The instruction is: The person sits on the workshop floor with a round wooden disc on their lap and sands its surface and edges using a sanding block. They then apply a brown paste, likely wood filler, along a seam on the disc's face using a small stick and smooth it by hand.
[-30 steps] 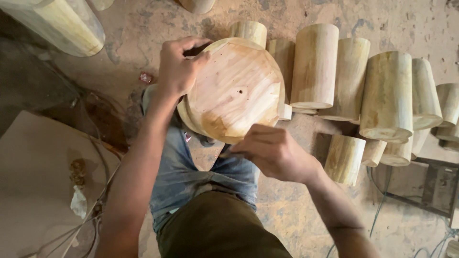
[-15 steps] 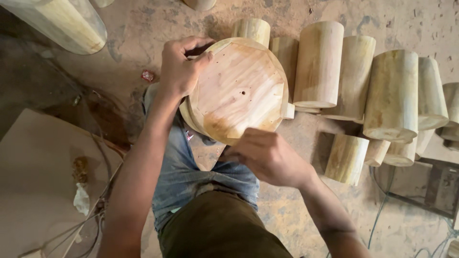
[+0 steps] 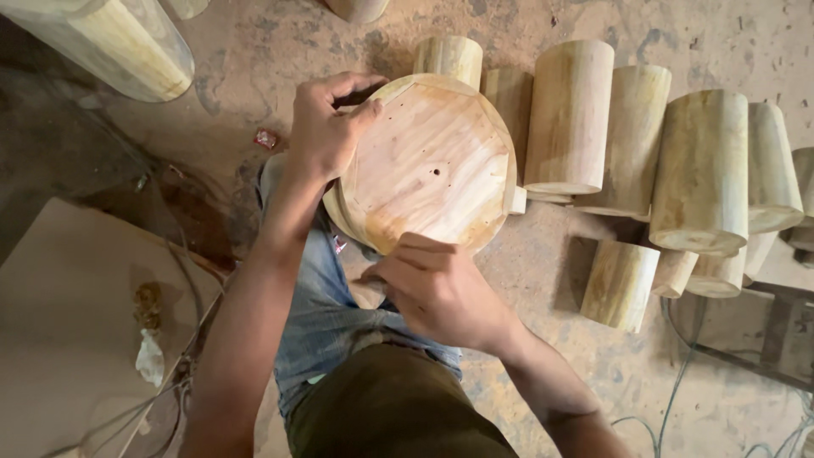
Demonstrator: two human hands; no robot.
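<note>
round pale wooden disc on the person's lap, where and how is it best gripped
Probably by the rim, from opposite sides. The round pale wooden disc lies with its broad flat face up toward the camera, so only the thin edge offers purchase. The left hand already clasps the upper-left rim, fingers curled over the edge; the right hand meets the lower rim from the near side.

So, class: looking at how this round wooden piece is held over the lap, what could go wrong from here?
1. The round wooden piece is propped on the knee, gripped only at its rim by the left hand and the right hand; it could slip and drop on the leg.
2. Its edge looks rough, so fingers might catch splinters.
3. The wooden cylinders crowd close on the dusty floor; a dropped piece could knock them over.
</note>
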